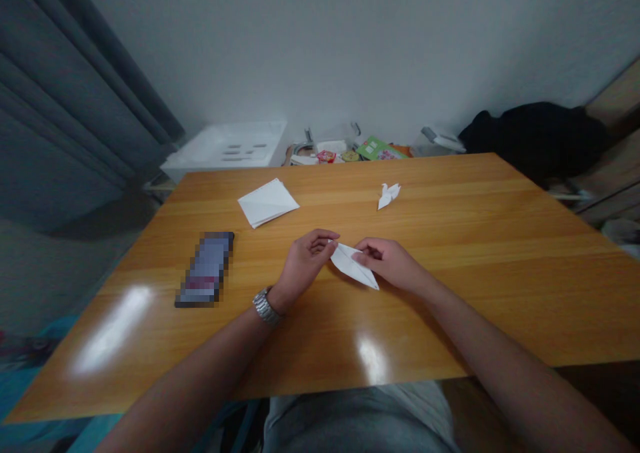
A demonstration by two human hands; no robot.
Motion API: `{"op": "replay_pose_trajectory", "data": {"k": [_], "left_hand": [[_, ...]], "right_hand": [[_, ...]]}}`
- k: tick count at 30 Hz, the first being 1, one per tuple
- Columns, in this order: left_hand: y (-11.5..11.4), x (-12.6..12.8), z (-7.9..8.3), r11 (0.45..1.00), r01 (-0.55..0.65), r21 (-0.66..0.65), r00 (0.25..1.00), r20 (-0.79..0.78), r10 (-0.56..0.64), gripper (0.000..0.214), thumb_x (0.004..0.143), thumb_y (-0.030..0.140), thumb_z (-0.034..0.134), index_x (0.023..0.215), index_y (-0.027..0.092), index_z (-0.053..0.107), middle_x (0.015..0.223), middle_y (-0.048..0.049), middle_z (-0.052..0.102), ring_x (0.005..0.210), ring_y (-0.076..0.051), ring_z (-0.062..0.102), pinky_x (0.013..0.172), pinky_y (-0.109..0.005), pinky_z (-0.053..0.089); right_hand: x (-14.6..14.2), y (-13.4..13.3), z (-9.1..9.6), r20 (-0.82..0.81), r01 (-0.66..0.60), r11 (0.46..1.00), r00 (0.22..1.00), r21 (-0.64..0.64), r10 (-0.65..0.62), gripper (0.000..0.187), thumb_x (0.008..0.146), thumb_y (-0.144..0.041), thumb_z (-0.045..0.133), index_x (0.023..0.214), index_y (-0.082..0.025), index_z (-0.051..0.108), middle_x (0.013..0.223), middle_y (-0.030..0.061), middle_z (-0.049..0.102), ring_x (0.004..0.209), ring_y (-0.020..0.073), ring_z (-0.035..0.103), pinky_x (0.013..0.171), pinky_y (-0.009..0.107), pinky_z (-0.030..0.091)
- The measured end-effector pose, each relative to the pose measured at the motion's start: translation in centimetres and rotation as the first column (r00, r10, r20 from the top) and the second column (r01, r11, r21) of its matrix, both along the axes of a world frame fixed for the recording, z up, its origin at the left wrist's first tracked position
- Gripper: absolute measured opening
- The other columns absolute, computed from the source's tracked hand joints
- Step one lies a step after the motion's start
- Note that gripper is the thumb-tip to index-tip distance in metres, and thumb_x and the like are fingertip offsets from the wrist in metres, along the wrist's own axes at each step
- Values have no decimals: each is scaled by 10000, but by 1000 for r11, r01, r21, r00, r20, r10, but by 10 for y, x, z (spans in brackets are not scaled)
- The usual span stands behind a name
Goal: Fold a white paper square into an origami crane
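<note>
A narrow piece of folded white paper (354,266) is held between both hands, just above the wooden table (440,326). My left hand (313,250), with a metal watch (266,306) on its wrist, pinches the paper's upper left end. On the right side, my right hand (383,258) grips the paper's edge, thumb on top and the other fingers curled behind it. The paper's pointed lower end sticks out toward the right. A finished white paper bird (389,196) sits farther back on the table, beyond my right hand.
White paper sheets (269,203) lie at the back left of the table. A phone (206,268) with a blurred screen rests at the left. Behind the table are a white plastic tray (235,146), a green booklet (380,149) and a dark cloth heap (535,136).
</note>
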State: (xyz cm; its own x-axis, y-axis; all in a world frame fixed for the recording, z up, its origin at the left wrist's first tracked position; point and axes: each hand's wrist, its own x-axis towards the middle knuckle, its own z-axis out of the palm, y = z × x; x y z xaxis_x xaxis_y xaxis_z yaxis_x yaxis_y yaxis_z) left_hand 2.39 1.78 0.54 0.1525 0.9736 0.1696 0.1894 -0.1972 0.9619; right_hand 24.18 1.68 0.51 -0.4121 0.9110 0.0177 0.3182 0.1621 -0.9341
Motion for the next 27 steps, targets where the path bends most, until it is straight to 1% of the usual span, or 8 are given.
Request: {"op": "replay_pose_trajectory", "data": {"k": [8,14,17,21,24,27], "left_hand": [[2,-1,-3,1000,22,11,1000,-1,-22,227,892,325,675,1028,146,706,962,-81,747,834,-155,697,757,-262,563],[4,-3,-5,998,51,-39,998,49,-49,290,874,381,708,1047,147,700,986,-97,753,891,-177,708,793,-283,575],[3,-4,-2,996,51,-77,997,65,-46,316,850,416,734,1010,144,718,950,-94,762,862,-182,713,771,-281,579],[1,-3,5,982,119,-144,991,81,-108,313,842,425,738,975,143,752,940,-92,775,842,-192,719,749,-286,589],[1,-4,7,982,103,-156,993,71,-93,285,835,401,745,963,147,770,935,-87,782,824,-189,721,737,-282,592],[3,-6,6,981,101,-164,993,73,-90,284,838,387,745,994,152,778,957,-90,784,834,-187,723,753,-284,596]], "right_hand": [[-1,-2,6,37,12,1000,999,18,-12,264,905,-418,624,870,-165,692,801,35,679,711,169,581,652,280,424],[1,-1,5,10,10,1000,1000,14,-10,258,906,-421,625,866,-175,692,810,29,680,706,163,577,647,276,421],[1,0,2,-14,26,1000,1000,1,-26,267,900,-432,632,890,-174,701,823,38,689,714,169,585,641,276,429],[1,1,1,-16,33,999,999,-17,-33,290,895,-452,634,906,-171,706,819,45,693,705,173,588,625,275,434],[2,1,2,-8,15,1000,1000,-10,-15,281,900,-441,630,904,-170,704,814,43,691,703,170,586,627,275,434],[3,1,1,-8,-16,1000,1000,8,16,269,906,-428,629,916,-170,703,835,45,697,716,170,591,633,274,433]]}}
